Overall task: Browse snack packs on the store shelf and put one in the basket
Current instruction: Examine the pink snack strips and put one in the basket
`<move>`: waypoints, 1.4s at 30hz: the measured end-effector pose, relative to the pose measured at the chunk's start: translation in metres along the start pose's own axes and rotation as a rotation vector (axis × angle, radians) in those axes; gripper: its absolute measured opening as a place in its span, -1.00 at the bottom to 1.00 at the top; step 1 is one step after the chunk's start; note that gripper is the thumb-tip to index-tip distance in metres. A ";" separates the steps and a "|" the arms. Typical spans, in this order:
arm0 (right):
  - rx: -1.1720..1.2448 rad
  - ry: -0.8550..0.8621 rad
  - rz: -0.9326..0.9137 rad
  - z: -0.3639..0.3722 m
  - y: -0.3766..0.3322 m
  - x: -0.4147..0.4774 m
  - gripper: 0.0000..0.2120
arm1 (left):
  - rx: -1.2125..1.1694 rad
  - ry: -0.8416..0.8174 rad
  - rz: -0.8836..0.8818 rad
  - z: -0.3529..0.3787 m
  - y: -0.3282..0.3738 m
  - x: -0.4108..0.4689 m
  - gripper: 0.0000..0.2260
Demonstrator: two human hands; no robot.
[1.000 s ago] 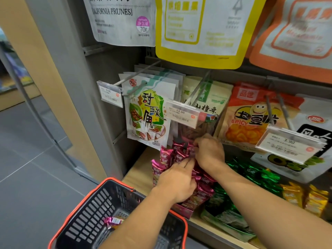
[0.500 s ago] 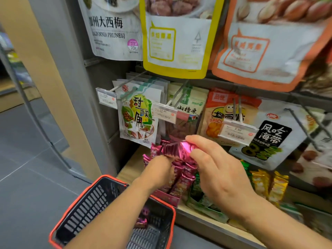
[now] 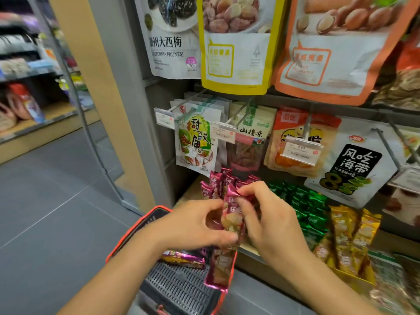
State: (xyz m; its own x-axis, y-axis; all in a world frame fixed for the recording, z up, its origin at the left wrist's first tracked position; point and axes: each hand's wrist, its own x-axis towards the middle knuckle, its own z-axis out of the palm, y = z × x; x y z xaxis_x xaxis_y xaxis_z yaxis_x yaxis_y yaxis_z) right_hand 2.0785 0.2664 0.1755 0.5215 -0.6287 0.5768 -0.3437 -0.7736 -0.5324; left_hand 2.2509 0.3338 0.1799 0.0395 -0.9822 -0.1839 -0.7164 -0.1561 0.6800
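Holding a pink snack pack (image 3: 229,220) over the basket (image 3: 127,243), just off the shelf (image 3: 189,193). Left hand (image 3: 193,226) grip pinches its middle and right hand (image 3: 275,221) grip pinches the top, with the lower end hanging free. Suggest releasing right first, then lowering with left and dropping it clear of the rim. Basket already holds one similar pack (image 3: 184,258). More pink packs (image 3: 217,183) stand on the shelf.

The snack pack (image 3: 229,220) is magenta, the basket (image 3: 179,289) black with orange-red rim, near green wrappers (image 3: 311,208) and gold wrappers (image 3: 347,237).
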 end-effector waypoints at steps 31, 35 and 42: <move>0.529 -0.634 0.364 0.059 -0.002 0.016 -0.50 | -1.057 0.682 -0.104 -0.040 -0.021 -0.007 -0.60; 0.597 -0.606 0.383 0.058 -0.004 0.012 -0.63 | -1.191 0.656 -0.077 -0.047 -0.027 -0.011 -0.49; 0.551 -0.453 0.374 0.062 -0.010 0.007 -0.58 | -1.065 0.668 -0.030 -0.034 -0.021 -0.005 -0.61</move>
State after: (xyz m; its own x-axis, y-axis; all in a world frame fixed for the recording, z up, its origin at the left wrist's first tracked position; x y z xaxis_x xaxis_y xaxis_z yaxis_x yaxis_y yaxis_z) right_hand 2.1340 0.2751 0.1464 0.7547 -0.6537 0.0554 -0.1852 -0.2932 -0.9379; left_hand 2.2894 0.3383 0.1910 0.6129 -0.7897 -0.0261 0.1956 0.1196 0.9734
